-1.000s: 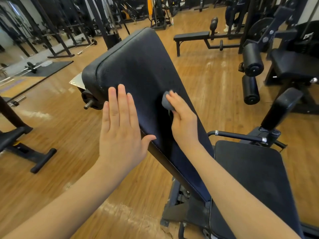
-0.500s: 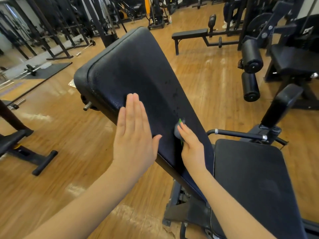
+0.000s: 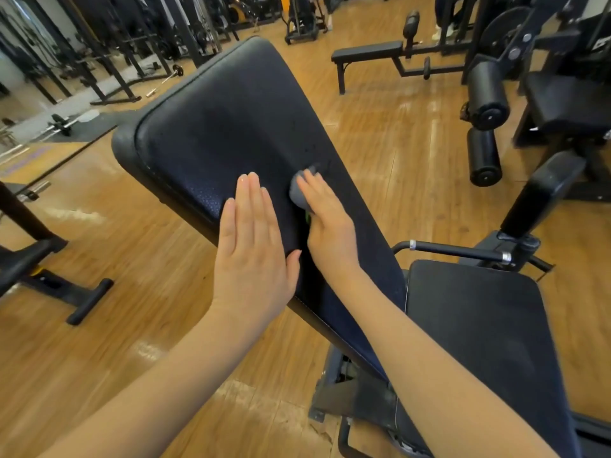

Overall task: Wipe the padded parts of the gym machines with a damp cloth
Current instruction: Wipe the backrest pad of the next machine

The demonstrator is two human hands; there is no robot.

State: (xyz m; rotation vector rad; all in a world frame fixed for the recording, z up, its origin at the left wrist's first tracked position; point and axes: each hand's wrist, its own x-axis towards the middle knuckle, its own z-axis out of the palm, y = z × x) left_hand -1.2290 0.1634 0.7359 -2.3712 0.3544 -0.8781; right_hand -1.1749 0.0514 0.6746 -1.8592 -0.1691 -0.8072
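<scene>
A long black padded backrest [image 3: 228, 127] tilts up and away from me, joined at its lower end to a black padded seat [image 3: 479, 325]. My right hand [image 3: 327, 223] holds a small grey cloth [image 3: 297, 192] with a green edge and presses it onto the middle of the backrest. My left hand [image 3: 253, 246] lies flat with straight fingers against the pad's left side, just beside the cloth. Wet speckles show on the pad above the hands.
Wooden floor all round. A flat bench [image 3: 367, 56] stands at the back, a leg machine with black roller pads [image 3: 486, 94] at the right, a bench foot [image 3: 89, 300] at the left, racks and a barbell [image 3: 163, 79] far left. A black handle bar [image 3: 456, 250] runs beside the seat.
My right hand has slid the cloth down the backrest and then back up towards its middle. My left hand has shifted right, closer to the cloth.
</scene>
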